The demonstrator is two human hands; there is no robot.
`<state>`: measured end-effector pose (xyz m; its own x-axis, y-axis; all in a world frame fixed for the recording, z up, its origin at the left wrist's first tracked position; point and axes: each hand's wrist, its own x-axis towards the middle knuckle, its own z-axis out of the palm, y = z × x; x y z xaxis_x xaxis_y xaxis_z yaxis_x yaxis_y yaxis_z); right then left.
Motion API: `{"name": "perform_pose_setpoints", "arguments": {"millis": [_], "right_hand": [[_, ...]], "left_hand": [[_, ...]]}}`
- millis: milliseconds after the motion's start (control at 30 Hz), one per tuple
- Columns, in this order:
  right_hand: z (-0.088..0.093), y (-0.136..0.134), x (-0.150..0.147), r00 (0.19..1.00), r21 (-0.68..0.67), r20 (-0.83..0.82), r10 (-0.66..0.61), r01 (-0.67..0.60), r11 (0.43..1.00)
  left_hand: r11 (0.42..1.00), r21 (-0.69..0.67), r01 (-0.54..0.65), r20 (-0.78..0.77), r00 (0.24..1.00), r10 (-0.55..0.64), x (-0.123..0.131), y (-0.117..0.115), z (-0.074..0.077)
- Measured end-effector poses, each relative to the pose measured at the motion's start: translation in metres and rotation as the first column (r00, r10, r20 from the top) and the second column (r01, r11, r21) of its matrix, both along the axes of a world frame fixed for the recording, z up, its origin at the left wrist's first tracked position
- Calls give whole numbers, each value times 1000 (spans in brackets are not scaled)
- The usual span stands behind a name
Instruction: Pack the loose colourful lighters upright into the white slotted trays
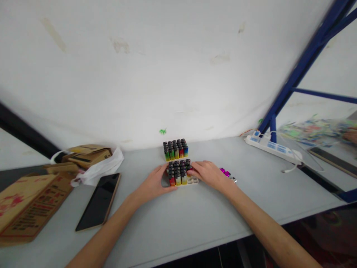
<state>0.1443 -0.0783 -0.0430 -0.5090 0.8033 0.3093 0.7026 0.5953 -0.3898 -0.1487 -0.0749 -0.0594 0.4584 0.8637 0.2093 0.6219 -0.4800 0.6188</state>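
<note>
A white lighter tray point(192, 181) stands on the grey table, filled with rows of black-topped lighters point(177, 174) in red, yellow and other colours. Bare holders show at its front right corner. My left hand point(156, 183) grips the tray's left side, thumb at the front and fingers toward the back. At the right side, my right hand point(208, 173) has its fingers closed on a reddish lighter point(190, 169) standing among the others; the fingertips partly hide it. Just behind is a second block of lighters point(175, 149). Magenta lighters point(225, 172) lie beyond my right wrist, partly covered.
A dark-screened phone point(99, 201) lies at left, beside cardboard boxes point(36, 201) and a white plastic bag point(102, 169). To the right are a white power strip point(273, 148) with cables, a blue metal frame point(301, 63), and a blurred heap of colourful pieces point(315, 132).
</note>
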Motion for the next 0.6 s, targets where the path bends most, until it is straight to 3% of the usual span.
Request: {"name": "perform_pose_setpoints", "arguments": {"millis": [133, 333, 433, 600], "right_hand": [[8, 2, 9, 999, 20, 44, -29, 28, 999], [19, 11, 68, 986, -4, -94, -135, 135, 991], [15, 15, 87, 992, -45, -103, -77, 72, 996], [1, 20, 92, 997, -142, -65, -31, 21, 990]], "left_hand": [[1000, 1, 5, -15, 1000, -5, 0, 0, 1], [1000, 11, -1, -38, 999, 1, 0, 0, -1], [1000, 15, -9, -32, 999, 10, -1, 1, -1], [1000, 14, -1, -28, 1000, 2, -1, 1, -2]]}}
